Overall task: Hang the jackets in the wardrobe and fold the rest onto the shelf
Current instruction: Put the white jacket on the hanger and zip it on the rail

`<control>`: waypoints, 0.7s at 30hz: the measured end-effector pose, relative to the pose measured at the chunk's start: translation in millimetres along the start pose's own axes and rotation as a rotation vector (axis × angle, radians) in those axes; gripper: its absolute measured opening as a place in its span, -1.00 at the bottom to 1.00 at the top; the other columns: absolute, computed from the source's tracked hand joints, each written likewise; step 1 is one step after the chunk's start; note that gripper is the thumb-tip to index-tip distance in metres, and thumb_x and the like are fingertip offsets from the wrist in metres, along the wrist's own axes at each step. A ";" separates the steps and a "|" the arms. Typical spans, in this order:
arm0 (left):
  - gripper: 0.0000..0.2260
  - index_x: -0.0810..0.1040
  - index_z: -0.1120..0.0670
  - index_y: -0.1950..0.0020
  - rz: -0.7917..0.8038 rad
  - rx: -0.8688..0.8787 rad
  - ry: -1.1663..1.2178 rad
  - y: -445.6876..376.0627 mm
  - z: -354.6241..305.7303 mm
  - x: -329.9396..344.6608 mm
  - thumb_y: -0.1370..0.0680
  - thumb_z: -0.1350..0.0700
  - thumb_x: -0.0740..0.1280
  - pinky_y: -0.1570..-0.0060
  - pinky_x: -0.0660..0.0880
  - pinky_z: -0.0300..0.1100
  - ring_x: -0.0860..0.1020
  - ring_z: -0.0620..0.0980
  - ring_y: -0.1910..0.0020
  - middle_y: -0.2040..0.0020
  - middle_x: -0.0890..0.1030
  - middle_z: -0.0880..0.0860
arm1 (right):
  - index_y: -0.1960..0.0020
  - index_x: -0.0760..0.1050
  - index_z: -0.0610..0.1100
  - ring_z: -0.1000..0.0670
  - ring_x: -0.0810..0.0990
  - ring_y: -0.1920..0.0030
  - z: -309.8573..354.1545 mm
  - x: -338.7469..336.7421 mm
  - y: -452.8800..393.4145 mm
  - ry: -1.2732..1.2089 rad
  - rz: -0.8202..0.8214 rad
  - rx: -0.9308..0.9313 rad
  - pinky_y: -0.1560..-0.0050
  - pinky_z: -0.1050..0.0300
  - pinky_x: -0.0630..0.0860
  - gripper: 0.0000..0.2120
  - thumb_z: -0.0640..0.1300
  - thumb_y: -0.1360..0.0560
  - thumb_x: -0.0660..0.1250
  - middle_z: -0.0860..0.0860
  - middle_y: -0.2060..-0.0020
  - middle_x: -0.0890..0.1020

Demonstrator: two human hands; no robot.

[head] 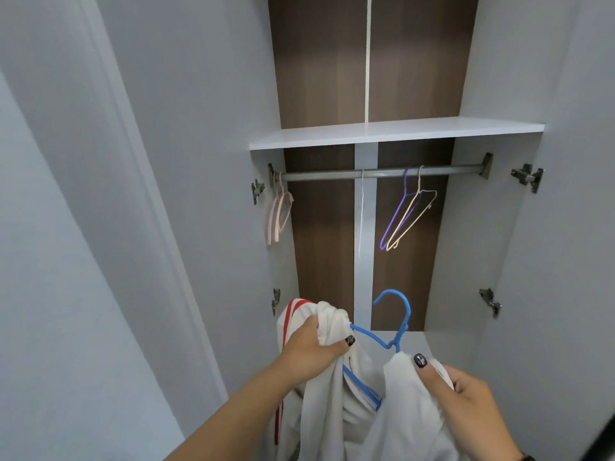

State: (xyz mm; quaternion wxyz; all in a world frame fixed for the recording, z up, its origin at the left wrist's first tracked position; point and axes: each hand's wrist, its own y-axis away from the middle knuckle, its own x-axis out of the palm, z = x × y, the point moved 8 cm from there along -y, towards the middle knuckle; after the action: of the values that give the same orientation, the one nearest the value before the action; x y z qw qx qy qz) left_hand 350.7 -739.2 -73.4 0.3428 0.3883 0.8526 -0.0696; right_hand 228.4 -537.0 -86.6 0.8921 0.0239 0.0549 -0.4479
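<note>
A white jacket (332, 414) with red stripes hangs from a blue hanger (396, 314) in front of the open wardrobe. My left hand (312, 351) grips the jacket's left shoulder over the hanger's arm. My right hand (466, 394) pinches the right shoulder fabric. The hanger's hook points up, well below the metal rail (332, 176). The white shelf (396, 133) above the rail is bare.
Two pink hangers (278, 214) hang at the rail's left end; a purple hanger (397, 211) and a cream hanger (416, 217) hang right of centre. A thin white hanger (362, 211) hangs mid-rail. Open doors flank both sides, with hinges (529, 177) on the walls.
</note>
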 end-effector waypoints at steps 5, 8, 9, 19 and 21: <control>-0.64 0.45 -0.01 -0.27 -0.029 0.023 0.223 -10.3 -22.7 20.3 -0.54 -0.13 0.33 -0.17 0.51 -0.10 0.52 -0.03 -0.12 -0.13 0.55 -0.03 | 0.40 0.28 -0.30 0.03 0.19 0.35 7.5 -17.3 -2.3 0.022 -0.018 0.017 0.33 0.13 0.08 -0.29 0.37 -0.21 0.41 -0.04 0.42 0.23; -0.78 0.48 -0.04 -0.20 0.021 0.134 0.306 -7.8 -60.8 47.0 -0.57 -0.03 0.33 -0.06 0.51 -0.27 0.55 -0.08 -0.03 -0.06 0.58 -0.07 | 0.49 0.13 -0.07 0.03 0.14 0.41 13.0 -38.0 -11.0 -0.035 -0.056 0.058 0.38 0.14 0.05 -0.43 0.04 -0.37 0.49 -0.01 0.48 0.18; -0.83 0.48 -0.02 -0.15 0.060 0.180 0.347 -4.8 -77.1 61.5 -0.57 0.03 0.33 0.02 0.50 -0.36 0.55 -0.13 0.00 -0.02 0.58 -0.08 | 0.49 0.11 -0.04 0.03 0.13 0.44 14.2 -47.5 -15.9 -0.030 -0.073 0.067 0.40 0.15 0.04 -0.44 -0.05 -0.40 0.48 0.00 0.49 0.17; -0.88 0.55 0.18 0.13 -0.027 0.377 0.451 -32.8 -178.5 144.7 -0.48 0.38 0.35 0.26 0.41 -0.46 0.53 -0.21 0.31 0.36 0.57 -0.18 | 0.41 0.26 -0.19 0.02 0.19 0.38 0.1 -167.9 -67.7 -0.001 -0.194 0.109 0.40 0.20 0.10 -0.58 -0.13 -0.42 0.46 -0.06 0.44 0.23; -0.90 0.56 0.19 0.22 -0.151 0.396 0.369 -49.6 -190.7 152.8 -0.47 0.33 0.38 0.29 0.39 -0.41 0.50 -0.16 0.33 0.39 0.55 -0.12 | 0.39 0.40 -0.28 0.01 0.32 0.36 -2.6 -182.0 -81.3 -0.034 -0.174 0.145 0.29 0.15 0.23 -0.66 -0.15 -0.38 0.50 -0.08 0.43 0.37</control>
State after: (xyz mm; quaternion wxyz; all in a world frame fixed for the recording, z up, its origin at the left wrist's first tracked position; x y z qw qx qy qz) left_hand 143.5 -606.1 -34.2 0.0931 0.3892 0.8969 -0.1881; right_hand 55.2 -440.4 -67.0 0.8466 0.0759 0.0089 -0.5267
